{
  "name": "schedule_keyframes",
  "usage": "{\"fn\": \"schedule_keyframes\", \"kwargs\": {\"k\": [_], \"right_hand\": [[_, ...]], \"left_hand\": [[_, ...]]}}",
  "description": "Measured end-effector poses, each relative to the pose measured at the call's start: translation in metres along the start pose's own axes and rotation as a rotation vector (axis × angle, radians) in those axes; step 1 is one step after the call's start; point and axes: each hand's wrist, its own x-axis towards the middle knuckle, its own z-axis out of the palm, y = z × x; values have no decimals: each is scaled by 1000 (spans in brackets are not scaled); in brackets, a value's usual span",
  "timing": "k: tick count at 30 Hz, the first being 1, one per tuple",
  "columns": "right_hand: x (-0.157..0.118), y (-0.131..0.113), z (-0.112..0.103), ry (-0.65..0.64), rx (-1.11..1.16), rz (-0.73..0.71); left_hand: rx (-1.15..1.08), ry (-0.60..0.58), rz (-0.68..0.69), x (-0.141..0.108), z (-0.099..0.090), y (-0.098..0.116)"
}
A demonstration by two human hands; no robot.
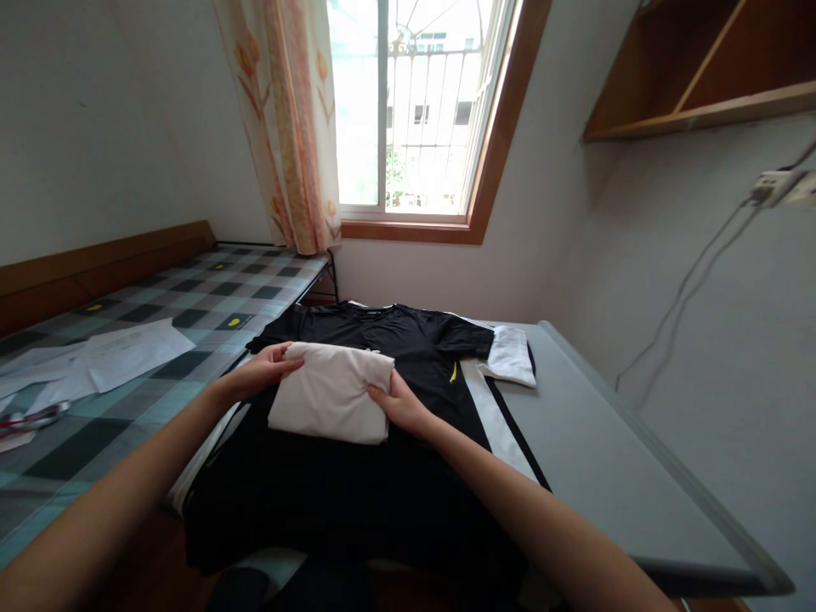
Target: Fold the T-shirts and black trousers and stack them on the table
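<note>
At the left we see a wooden board [105,259] along the wall, and beside it a bed [191,297] with a checked cover in grey, dark and pale blue-green. Loose white papers [137,353] lie overlapping on its left part. Farther off, a pale curtain [290,127] with orange flowers hangs beside the left part of the window [357,102]. Nearer to us, our left grip [274,365] is closed on the far left corner of a folded white cloth [328,395], thumb and fingers pinching it. The cloth is over the middle of a black shirt [363,484]; we cannot tell whether it touches the shirt. The shirt is spread out with its collar at the far end and carries a small yellow mark [454,372] right of the middle. Our right grip [403,401] grasps the right edge of the same cloth, its thumb lying across the front. Farther right, the shirt's white sleeve end [512,357] lies on the pale grey surface [612,459], which reaches on toward the near right. Beyond it a cable [682,293] runs down the right wall from a socket [773,185], below a wooden shelf [692,119]
</note>
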Motion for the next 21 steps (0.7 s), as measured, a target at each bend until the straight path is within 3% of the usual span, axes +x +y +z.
{"fn": "schedule_keyframes", "kwargs": {"k": [3,8,11,15,18,21], "right_hand": [[8,-5,-18,131,-14,-49],[1,-20,-70,265,-81,169],[-20,-35,-103,249,-20,345],[-50,-57,-145,191,55,483],[-63,-76,-174,305,19,429],[-64,-96,-208,522,-21,244]], "left_hand": [[-204,79,0,16,23,-2],[-108,-202,-90,29,67,8],[-58,-328,-118,40,96,15],[-39,-337,-145,67,143,20],[-44,-283,-97,96,181,36],[-104,-187,53,131,217,75]]}}
